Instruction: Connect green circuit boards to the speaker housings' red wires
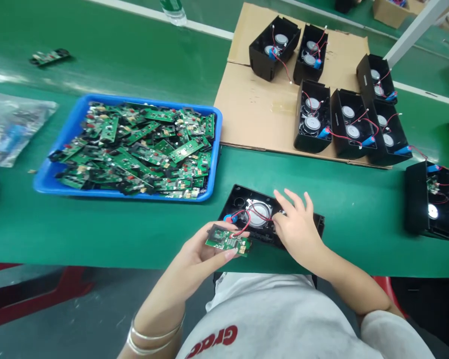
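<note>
A black speaker housing [260, 212] lies open on the green table in front of me, with a round silver speaker [259, 214] inside. Between the thumb and fingers of my left hand [205, 249] is a green circuit board [228, 241], held over the housing's near left edge. A red wire runs from the board toward the housing, beside a blue part [230, 218]. My right hand [297, 229] is over the housing's right half, thumb and index finger pinched at the red and black wire, other fingers raised.
A blue tray [127, 195] heaped with circuit boards stands left. Several black housings with speakers rest on cardboard [247, 109] at the upper right. Another housing [430, 199] stands far right. A loose board [50, 57] and a plastic bag [15, 124] lie left.
</note>
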Motion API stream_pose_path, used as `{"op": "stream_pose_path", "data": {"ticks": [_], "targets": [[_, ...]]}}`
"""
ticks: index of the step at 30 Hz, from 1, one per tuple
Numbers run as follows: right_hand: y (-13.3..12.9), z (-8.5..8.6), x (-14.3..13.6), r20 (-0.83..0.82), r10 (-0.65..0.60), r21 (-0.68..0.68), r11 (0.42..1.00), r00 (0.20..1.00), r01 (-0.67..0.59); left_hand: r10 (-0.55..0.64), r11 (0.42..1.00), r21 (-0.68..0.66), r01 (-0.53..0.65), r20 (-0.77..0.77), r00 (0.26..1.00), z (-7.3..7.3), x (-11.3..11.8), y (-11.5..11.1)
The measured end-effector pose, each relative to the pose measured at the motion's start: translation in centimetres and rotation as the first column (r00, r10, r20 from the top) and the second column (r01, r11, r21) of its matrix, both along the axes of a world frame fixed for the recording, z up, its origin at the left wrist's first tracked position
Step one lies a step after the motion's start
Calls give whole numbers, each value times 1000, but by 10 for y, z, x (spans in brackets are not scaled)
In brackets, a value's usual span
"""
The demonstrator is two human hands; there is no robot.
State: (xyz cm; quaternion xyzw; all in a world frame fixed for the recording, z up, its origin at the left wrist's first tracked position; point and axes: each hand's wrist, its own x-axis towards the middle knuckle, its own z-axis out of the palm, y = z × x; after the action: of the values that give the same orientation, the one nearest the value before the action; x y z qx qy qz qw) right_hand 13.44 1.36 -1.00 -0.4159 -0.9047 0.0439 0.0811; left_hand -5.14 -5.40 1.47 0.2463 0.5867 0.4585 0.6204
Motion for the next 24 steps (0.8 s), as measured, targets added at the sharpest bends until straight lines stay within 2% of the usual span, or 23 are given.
{"op": "stream_pose_path", "data": {"ticks": [3,7,10,13,15,17,19,21,24], "targets": [[-1,-1,1,-67,-56,-21,998,996,55,21,1000,11,-21,2,1000,1,4,3],[-3,-5,-6,-20,-81,-40,996,997,80,26,999,19,-26,-20,999,1,7,8],[0,-5,-5,-159,-68,-77,995,985,56,59,998,24,-58,-44,997,1,8,9],[5,2,4,-385,-89,-95,994,919,57,98,995,36,-96,-60,993,2,10,8],[6,6,10,-503,-117,-161,986,856,40,99,994,51,-94,-96,990,1,13,7],[5,7,13,-580,-180,-275,961,794,17,75,995,71,-64,-157,985,-1,17,8],[2,6,13,-615,-219,-333,943,757,2,44,996,85,-26,-219,975,-4,20,9],[-1,4,11,-618,-169,-301,953,768,-32,19,996,89,6,-276,961,-9,23,11],[-4,2,9,-525,-25,-209,973,851,-100,-18,993,106,58,-337,941,-12,24,13]]}}
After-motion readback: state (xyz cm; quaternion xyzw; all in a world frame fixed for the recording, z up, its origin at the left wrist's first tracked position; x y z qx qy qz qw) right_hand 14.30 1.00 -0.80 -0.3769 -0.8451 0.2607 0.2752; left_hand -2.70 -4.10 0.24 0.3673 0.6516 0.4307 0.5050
